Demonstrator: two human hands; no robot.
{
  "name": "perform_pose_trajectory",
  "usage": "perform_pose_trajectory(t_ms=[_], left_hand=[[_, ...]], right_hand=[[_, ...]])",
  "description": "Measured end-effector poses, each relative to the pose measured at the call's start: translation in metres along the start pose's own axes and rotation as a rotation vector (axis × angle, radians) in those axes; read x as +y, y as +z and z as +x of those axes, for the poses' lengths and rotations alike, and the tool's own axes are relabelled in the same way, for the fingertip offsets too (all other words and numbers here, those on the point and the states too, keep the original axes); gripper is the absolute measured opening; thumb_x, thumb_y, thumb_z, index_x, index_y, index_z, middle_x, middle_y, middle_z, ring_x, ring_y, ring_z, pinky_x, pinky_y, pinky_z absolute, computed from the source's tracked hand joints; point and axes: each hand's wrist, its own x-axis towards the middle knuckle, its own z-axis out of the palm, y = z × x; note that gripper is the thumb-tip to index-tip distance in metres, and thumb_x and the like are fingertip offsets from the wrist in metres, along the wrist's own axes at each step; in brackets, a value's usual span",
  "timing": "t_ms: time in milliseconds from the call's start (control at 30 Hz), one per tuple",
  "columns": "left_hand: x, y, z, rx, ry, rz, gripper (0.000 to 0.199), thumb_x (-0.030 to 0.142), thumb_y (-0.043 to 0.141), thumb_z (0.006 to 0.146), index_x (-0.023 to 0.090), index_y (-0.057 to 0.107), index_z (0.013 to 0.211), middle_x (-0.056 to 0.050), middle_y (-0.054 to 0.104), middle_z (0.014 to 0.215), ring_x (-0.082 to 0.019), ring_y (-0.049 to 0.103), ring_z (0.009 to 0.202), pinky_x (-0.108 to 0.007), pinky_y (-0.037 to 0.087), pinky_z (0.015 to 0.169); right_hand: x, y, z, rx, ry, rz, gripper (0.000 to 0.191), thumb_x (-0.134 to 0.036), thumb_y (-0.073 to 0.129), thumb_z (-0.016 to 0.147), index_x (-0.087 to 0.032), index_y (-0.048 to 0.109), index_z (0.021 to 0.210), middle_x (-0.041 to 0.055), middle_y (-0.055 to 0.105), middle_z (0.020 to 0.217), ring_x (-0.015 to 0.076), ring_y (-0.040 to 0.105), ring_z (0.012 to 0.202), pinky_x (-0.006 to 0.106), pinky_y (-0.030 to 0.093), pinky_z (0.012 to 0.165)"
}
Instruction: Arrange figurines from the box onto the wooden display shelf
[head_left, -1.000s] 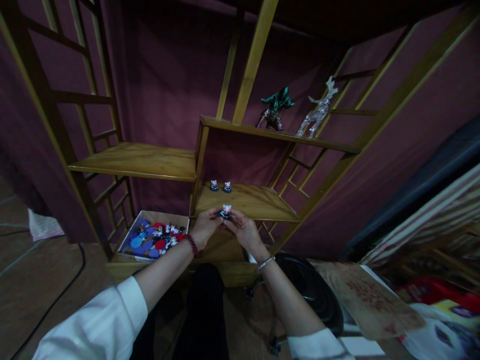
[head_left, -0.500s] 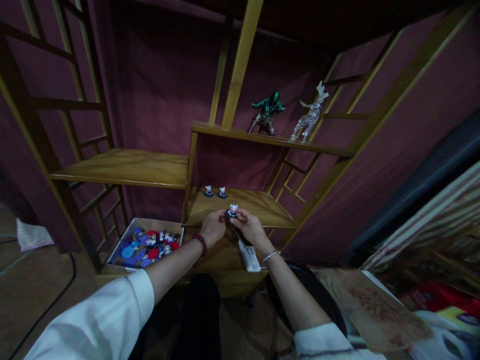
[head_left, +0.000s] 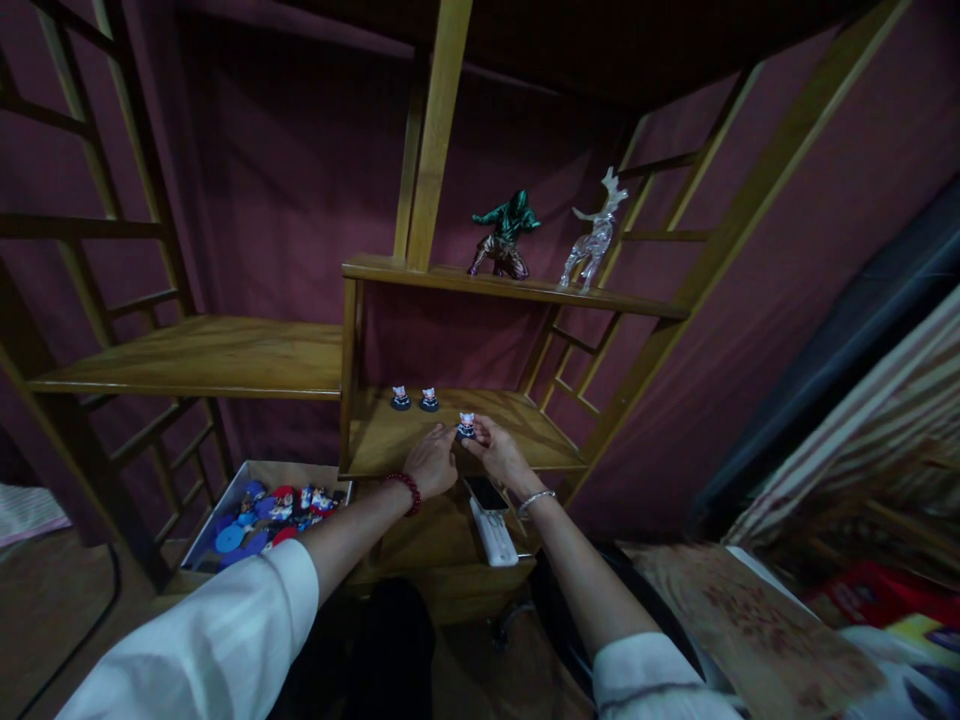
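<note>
A small white-and-black cat-like figurine (head_left: pixel 466 427) on a dark round base is held just over the front part of the lower shelf. My right hand (head_left: pixel 501 456) pinches it from the right with thumb and fingers. From the left, my left hand (head_left: pixel 433 462) has its fingertips closed at the edge of the base; part of its grip is hidden behind the hand. Two matching figurines, a left one (head_left: pixel 400 398) and a right one (head_left: pixel 429 399), stand upright side by side farther back on the wooden shelf (head_left: pixel 375 447).
A box (head_left: pixel 196 556) of mixed figurines and coloured discs sits at lower left. Below my hands lie a dark phone (head_left: pixel 486 493) and a white object (head_left: pixel 494 540). Above stand a green-and-bronze statuette (head_left: pixel 504 237) and a clear deer (head_left: pixel 594 238). Wooden posts divide the shelves.
The view has shifted, so the shelves appear farther left and lower. The held figurine is now above the lower shelf's surface, and my left hand covers less of it.
</note>
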Motion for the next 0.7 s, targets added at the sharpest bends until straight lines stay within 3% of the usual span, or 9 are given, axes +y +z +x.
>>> perform_pose_trajectory(t_ms=[433,700], left_hand=[[0.002,0.012,0.026,0.01,0.078,0.127,0.047,0.01,0.035,0.073,0.005,0.046,0.118,-0.013,0.052,0.122,-0.018,0.035,0.123,-0.029,0.021,0.107],[0.004,0.016,0.037,-0.053,0.063,0.135,0.046,0.016,0.029,0.08,0.006,0.043,0.123,-0.012,0.047,0.129,-0.017,0.034,0.124,-0.031,0.026,0.105]], right_hand=[[0.017,-0.003,0.029,0.035,0.058,-0.086,0.032,-0.013,0.059,0.069,-0.02,0.053,0.1,0.0028,0.065,0.095,0.0132,0.061,0.086,0.028,0.047,0.082],[0.021,-0.006,0.044,0.025,0.087,-0.083,0.03,-0.009,0.058,0.069,-0.02,0.054,0.097,0.0029,0.065,0.092,0.0128,0.062,0.085,0.026,0.047,0.082]])
